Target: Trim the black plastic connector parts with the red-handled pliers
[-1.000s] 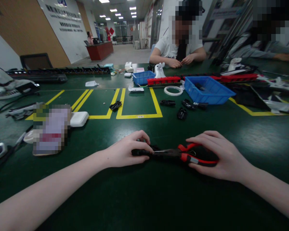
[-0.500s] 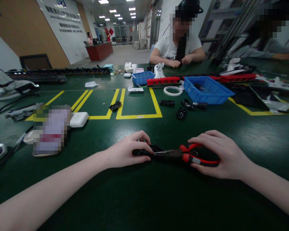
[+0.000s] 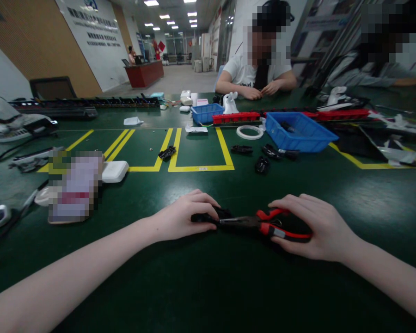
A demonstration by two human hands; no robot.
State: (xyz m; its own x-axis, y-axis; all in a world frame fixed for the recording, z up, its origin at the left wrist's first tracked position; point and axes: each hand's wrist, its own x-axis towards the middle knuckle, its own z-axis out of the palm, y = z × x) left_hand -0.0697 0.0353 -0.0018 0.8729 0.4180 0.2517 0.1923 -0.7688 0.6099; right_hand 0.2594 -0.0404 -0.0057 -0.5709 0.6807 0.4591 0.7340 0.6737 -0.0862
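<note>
My left hand point(image 3: 190, 215) is closed on a small black part point(image 3: 201, 218), fingers curled over its top and thumb along the near side. My right hand point(image 3: 315, 226) grips needle-nose pliers point(image 3: 272, 224) with red and black handles. The pliers lie sideways, their long jaws pointing left, and the tip meets the black part at my left fingertips. Whether the jaws pinch anything there I cannot make out. Most of the part is covered by my left fingers.
Several small black parts point(image 3: 241, 149) lie beyond my hands, near a blue bin point(image 3: 300, 136) and a tape roll point(image 3: 249, 132). At left are a phone point(image 3: 76, 189) and a white case point(image 3: 115, 171). Across the table point(image 3: 208, 286), a person point(image 3: 256, 78) sits handling something dark.
My right hand and the pliers have shifted slightly left and a little down. My left fingers have settled lower over the black part. The view has moved very slightly.
</note>
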